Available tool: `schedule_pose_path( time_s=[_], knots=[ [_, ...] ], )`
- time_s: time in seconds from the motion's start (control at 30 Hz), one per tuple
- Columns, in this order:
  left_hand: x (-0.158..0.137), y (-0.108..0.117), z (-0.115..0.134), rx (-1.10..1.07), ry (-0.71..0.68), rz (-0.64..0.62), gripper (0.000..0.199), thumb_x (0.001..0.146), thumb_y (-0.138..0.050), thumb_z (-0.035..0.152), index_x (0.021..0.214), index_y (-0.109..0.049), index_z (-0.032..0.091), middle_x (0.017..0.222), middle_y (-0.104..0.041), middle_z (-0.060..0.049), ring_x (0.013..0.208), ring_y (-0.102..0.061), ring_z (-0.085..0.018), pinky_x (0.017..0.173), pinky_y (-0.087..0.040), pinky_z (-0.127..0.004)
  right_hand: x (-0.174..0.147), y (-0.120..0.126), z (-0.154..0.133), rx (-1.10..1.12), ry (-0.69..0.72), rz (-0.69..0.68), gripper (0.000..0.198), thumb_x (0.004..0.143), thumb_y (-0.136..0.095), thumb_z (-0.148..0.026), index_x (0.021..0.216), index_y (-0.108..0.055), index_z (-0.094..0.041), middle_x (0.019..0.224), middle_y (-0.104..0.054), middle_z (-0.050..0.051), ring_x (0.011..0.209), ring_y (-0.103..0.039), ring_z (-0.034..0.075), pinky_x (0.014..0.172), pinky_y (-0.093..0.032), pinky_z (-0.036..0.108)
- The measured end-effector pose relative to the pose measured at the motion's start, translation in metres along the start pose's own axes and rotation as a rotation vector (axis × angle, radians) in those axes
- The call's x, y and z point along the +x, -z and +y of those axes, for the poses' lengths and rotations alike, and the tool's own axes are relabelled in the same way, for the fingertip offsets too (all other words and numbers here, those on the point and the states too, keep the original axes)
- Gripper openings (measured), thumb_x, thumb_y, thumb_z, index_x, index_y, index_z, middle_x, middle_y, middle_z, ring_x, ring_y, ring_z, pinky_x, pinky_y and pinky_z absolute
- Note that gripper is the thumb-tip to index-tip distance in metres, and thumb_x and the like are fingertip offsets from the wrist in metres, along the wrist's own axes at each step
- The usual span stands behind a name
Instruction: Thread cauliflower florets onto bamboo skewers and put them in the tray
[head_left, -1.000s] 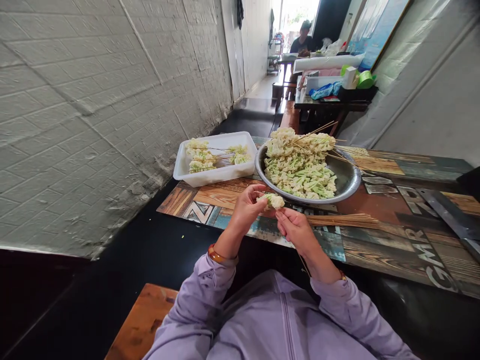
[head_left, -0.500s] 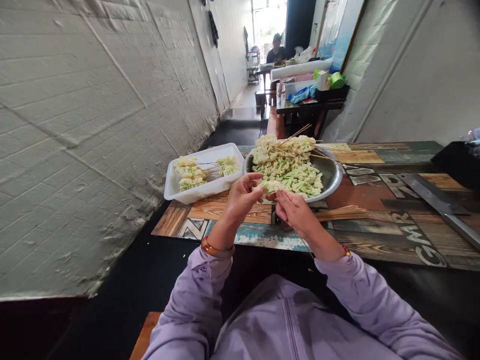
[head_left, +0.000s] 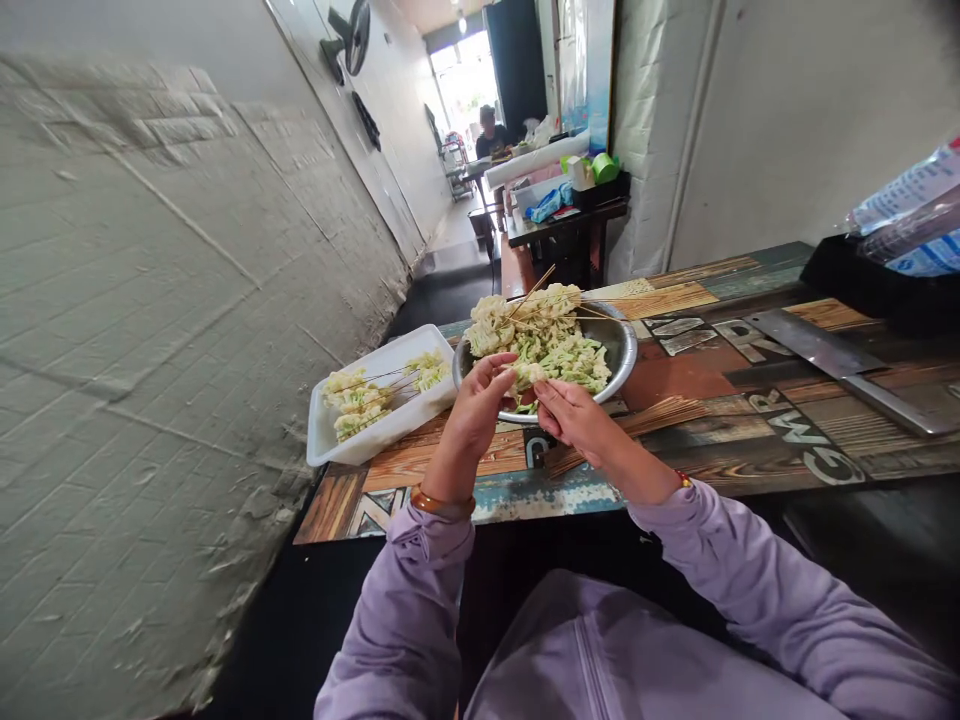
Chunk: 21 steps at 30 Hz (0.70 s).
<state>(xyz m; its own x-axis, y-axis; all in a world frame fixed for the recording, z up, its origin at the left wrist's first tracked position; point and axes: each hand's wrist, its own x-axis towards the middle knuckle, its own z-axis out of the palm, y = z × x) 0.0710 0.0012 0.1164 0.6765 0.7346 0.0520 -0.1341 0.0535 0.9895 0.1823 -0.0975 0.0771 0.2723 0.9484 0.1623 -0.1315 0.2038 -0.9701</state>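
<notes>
Over the near rim of a metal bowl (head_left: 628, 362), both my hands are together at a small clump of pale green cauliflower (head_left: 528, 374). My left hand (head_left: 480, 400) has its fingers and thumb curled round the clump's left side. My right hand (head_left: 574, 412) is closed in a pinch at its right end; whether a skewer is between those fingers cannot be seen. Loose cauliflower florets (head_left: 574, 362) fill the bowl, with finished cauliflower skewers (head_left: 491, 325) lying across its back. Bamboo skewers (head_left: 660, 413) lie bundled to the right of my right hand.
A white plastic tray (head_left: 337, 455) with several cauliflower skewers stands left of the bowl. On the right of the patterned table (head_left: 720, 455) lies a cleaver (head_left: 817, 345), near a black container (head_left: 840, 275) with plastic packs. Farther back, a person (head_left: 491, 135) sits beyond a cluttered side table (head_left: 566, 225).
The camera view has tilted and turned right, so more of the cleaver and plastic packs shows. My hands keep hold of the cauliflower by the bowl's near rim.
</notes>
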Motion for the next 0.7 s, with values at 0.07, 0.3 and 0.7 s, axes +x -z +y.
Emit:
schedule_pose_path(
  time_s=[0.07,0.3,0.7],
  knots=[
    [0.001,-0.005,-0.001,0.02,-0.031,0.017,0.045,0.069,-0.075,0.036,0.107,-0.061,0.018,0.089,-0.065,-0.003,0.07,-0.061,-0.011,0.06,-0.046,-0.023,0.001,0.002,0.0,0.017,0.017,0.005,0.043,0.091,-0.045,-0.06,0.081,-0.053,-0.019,0.045,-0.04,-0.01,0.035,-0.028,0.006,0.034,-0.019,0.02],
    [0.006,-0.021,-0.002,0.097,-0.114,0.168,0.043,0.064,-0.068,0.018,0.107,-0.06,0.017,0.085,-0.06,0.0,0.059,-0.054,-0.006,0.055,-0.042,-0.02,-0.012,0.011,-0.004,-0.064,0.015,0.012,0.035,0.092,-0.048,-0.051,0.092,-0.06,-0.018,0.052,-0.046,-0.008,0.038,-0.035,0.006,0.038,-0.028,0.019],
    [0.005,-0.042,-0.004,0.29,-0.145,0.253,0.042,0.065,-0.064,0.02,0.106,-0.062,0.014,0.098,-0.062,-0.005,0.062,-0.056,-0.007,0.06,-0.046,-0.022,-0.018,0.013,0.01,-0.403,0.235,0.319,0.028,0.09,-0.052,-0.036,0.072,-0.063,-0.018,0.054,-0.051,-0.002,0.052,-0.045,0.012,0.051,-0.033,0.024]
  ],
)
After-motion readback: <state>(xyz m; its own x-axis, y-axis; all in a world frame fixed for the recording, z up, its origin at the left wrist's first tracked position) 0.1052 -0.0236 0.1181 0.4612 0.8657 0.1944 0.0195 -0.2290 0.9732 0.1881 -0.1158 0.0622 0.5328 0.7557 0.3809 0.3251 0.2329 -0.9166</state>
